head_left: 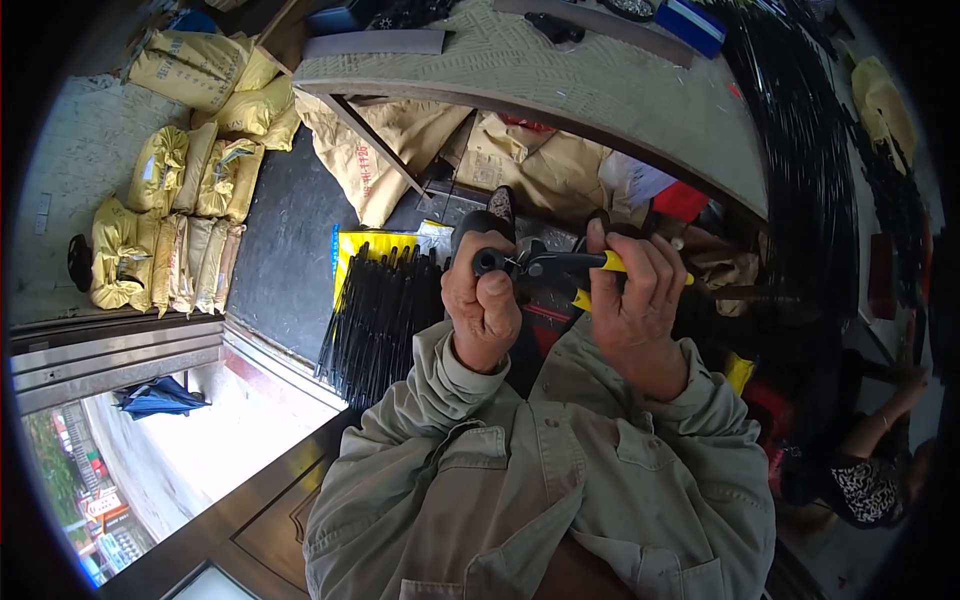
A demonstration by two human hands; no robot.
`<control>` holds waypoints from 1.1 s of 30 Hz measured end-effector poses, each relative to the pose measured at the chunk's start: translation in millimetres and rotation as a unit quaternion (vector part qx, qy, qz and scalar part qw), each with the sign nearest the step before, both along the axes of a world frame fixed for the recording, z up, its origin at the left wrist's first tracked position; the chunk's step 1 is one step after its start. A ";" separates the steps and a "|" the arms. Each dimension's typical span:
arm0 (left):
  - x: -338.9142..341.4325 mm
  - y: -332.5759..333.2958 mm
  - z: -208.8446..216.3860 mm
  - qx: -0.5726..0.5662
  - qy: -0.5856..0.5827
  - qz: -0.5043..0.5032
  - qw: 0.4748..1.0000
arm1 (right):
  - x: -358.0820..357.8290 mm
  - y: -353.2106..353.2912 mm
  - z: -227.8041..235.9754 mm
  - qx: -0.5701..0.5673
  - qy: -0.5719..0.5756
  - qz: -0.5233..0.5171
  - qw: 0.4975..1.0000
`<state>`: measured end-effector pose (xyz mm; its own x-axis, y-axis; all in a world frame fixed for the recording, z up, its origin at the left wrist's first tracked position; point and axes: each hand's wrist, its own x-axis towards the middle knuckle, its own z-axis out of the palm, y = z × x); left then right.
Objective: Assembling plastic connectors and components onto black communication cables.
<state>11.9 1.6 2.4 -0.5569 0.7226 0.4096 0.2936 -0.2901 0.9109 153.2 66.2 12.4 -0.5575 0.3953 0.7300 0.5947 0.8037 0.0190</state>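
My left hand (482, 318) is wrapped round a black tube (490, 261), whose round open end faces up between thumb and forefinger. My right hand (640, 295) grips a pair of pliers (600, 262) with black and yellow handles. The jaws of the pliers point left and meet the rim of the tube, close by my left thumb. Whether they pinch anything there is too small to tell. Left of my left hand stands a dense bundle of black rods (378, 310), with a yellow sheet (352, 250) behind it.
Ahead is a worktable (590, 85) with a blue box (690, 27) on it. Long black strips (800, 130) hang over its right end. Filled yellow sacks (205, 180) stack at the left. A co-worker's arm (885, 420) shows at far right. A blue umbrella (163, 397) lies outside the doorway.
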 end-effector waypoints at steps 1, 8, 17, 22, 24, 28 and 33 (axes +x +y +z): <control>-0.7 -0.3 1.1 -0.002 0.004 -0.004 1.000 | 2.0 0.5 2.2 -0.033 0.014 0.027 0.999; -23.7 -9.6 11.9 0.010 -0.027 -0.277 0.961 | 45.3 40.1 73.4 -0.348 -0.234 0.294 0.859; -27.6 -3.9 11.4 0.039 0.038 -0.457 0.888 | 56.3 39.4 57.1 -0.567 -0.178 0.331 0.733; -23.0 -5.0 9.0 0.014 -0.036 -0.392 0.919 | 66.7 24.4 74.1 -0.389 -0.236 0.278 0.846; -28.3 -0.1 6.3 0.009 0.014 -0.506 0.862 | 71.4 33.5 74.4 -0.598 -0.247 0.356 0.674; -32.7 -1.0 6.6 0.004 0.035 -0.485 0.874 | 72.6 42.8 70.1 -0.640 -0.183 0.335 0.667; -22.2 -6.1 -0.2 0.018 0.055 -0.353 0.934 | 55.3 27.9 56.8 -0.246 -0.216 0.195 0.925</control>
<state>-10.2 -4.5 2.1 0.1007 0.8784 0.4671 0.1096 -0.4765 0.8723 208.5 94.1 69.2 -0.9254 0.3270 0.1915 0.2796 0.9303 -0.2375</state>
